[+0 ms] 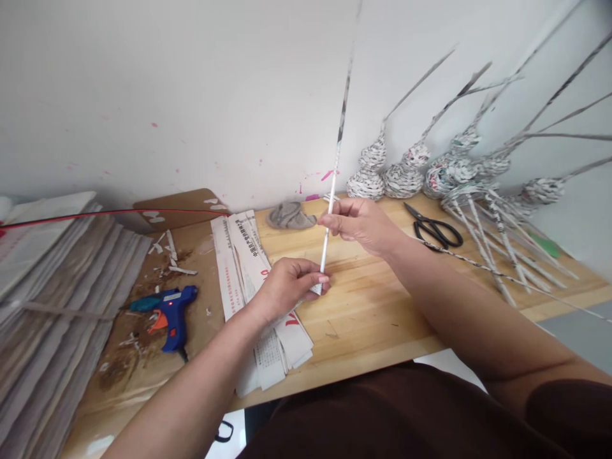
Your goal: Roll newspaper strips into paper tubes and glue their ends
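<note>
A long thin rolled newspaper stick (337,159) stands nearly upright in front of me, its top leaning slightly right and fading against the wall. My left hand (289,287) pinches its lower end between thumb and fingers, just above the table. Higher up, my right hand (358,223) also grips the stick, thumb against fingertips. Beneath my left hand and forearm lies a stack of cut newspaper strips (239,268). Behind the hands, a crumpled grey cloth (291,215) rests by the wall.
A blue hot glue gun (176,315) lies at left on stained cardboard, beside a tall newspaper stack (62,306). At right are black scissors (435,231), several woven paper gourds (366,182) with long stems, and loose paper sticks (516,248). The wall stands close behind the table.
</note>
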`<state>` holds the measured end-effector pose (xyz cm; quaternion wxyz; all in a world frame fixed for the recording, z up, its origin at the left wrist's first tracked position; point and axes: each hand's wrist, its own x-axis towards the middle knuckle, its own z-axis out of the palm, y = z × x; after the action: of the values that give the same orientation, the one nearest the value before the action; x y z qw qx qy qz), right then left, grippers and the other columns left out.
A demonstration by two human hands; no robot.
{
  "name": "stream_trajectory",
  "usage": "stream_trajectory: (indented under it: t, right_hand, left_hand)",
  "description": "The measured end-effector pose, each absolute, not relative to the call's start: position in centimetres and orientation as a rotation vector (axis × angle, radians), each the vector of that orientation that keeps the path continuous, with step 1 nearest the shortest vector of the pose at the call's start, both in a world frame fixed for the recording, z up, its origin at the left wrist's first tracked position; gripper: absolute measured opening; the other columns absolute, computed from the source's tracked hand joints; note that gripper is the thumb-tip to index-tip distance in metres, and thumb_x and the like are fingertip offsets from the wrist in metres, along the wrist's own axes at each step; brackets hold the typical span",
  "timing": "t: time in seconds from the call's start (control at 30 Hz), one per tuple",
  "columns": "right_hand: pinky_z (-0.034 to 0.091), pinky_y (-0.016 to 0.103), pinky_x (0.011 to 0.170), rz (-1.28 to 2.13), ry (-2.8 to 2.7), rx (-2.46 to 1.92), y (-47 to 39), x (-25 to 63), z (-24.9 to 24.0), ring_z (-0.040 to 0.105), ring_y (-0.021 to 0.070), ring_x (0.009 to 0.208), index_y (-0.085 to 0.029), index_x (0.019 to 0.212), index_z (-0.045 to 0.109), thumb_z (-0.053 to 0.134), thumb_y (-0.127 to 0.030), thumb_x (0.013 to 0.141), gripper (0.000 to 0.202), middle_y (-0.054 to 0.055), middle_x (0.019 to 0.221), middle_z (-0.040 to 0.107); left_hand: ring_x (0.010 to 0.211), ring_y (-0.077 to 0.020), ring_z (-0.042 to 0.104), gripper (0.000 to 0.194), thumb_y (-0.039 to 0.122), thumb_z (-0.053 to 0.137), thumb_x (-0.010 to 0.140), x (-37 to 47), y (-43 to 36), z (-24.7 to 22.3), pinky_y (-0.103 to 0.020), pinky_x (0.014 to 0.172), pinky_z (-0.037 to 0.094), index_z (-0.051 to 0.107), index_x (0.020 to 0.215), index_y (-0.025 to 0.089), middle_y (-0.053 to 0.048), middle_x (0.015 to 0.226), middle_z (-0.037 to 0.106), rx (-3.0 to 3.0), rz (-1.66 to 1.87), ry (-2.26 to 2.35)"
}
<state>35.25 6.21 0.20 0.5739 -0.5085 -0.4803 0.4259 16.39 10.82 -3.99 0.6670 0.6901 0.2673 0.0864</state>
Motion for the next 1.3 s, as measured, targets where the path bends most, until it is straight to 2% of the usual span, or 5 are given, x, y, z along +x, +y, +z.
stream_trajectory:
  t: [0.23, 0.4, 0.53, 0.7, 1.3]
  right_hand:
    - [0.019, 0.021, 0.039, 0.978, -1.073, -1.231, 6.3, 35.3, 0.2, 0.034, 0.0042, 0.045, -0.014, 0.060, 0.059, 0.078, -0.039, 0.064, 0.032, -0.003, 0.051, 0.047]
    - [0.018, 0.020, 0.039, 1.147, -1.170, -1.143, 6.2, 35.8, 0.2, 0.039, 0.0056, 0.048, -0.012, 0.081, 0.069, 0.073, -0.043, 0.071, 0.033, 0.000, 0.059, 0.054]
    - [0.018, 0.020, 0.039, 1.015, -1.100, -1.176, 6.3, 35.9, 0.1, 0.036, 0.0047, 0.046, -0.013, 0.066, 0.066, 0.078, -0.039, 0.067, 0.029, -0.002, 0.052, 0.049]
    - [0.018, 0.020, 0.039, 1.155, -1.106, -1.083, 6.2, 36.1, 0.0, 0.043, 0.0070, 0.054, -0.013, 0.082, 0.071, 0.074, -0.041, 0.071, 0.031, 0.002, 0.062, 0.055]
    - [0.019, 0.018, 0.040, 1.169, -1.031, -1.044, 6.0, 36.4, 0.4, 0.048, 0.0079, 0.058, -0.013, 0.081, 0.070, 0.076, -0.040, 0.070, 0.029, 0.002, 0.065, 0.056]
  left_hand:
    - [0.068, -0.0143, 0.059, 0.030, 0.040, 0.065, 0.076, 16.5, 11.0, -4.1, -0.026, 0.062, 0.050, 0.071, 0.087, 0.013, -0.007, 0.076, 0.069, 1.534, 0.203, 0.581]
    - [0.069, -0.0140, 0.060, 0.029, 0.040, 0.065, 0.077, 16.4, 11.0, -4.0, -0.026, 0.063, 0.050, 0.070, 0.085, 0.013, -0.006, 0.078, 0.068, 1.529, 0.185, 0.575]
    - [0.069, -0.0145, 0.060, 0.029, 0.041, 0.065, 0.077, 16.4, 11.0, -4.0, -0.026, 0.062, 0.050, 0.070, 0.084, 0.012, -0.007, 0.078, 0.068, 1.522, 0.163, 0.554]
    - [0.069, -0.0147, 0.062, 0.029, 0.040, 0.065, 0.078, 16.5, 11.0, -3.7, -0.026, 0.061, 0.051, 0.068, 0.086, 0.012, -0.008, 0.079, 0.068, 1.497, 0.154, 0.567]
    - [0.068, -0.0131, 0.060, 0.027, 0.038, 0.066, 0.077, 16.4, 10.8, -3.8, -0.025, 0.061, 0.051, 0.069, 0.084, 0.013, -0.006, 0.078, 0.068, 1.503, 0.123, 0.538]
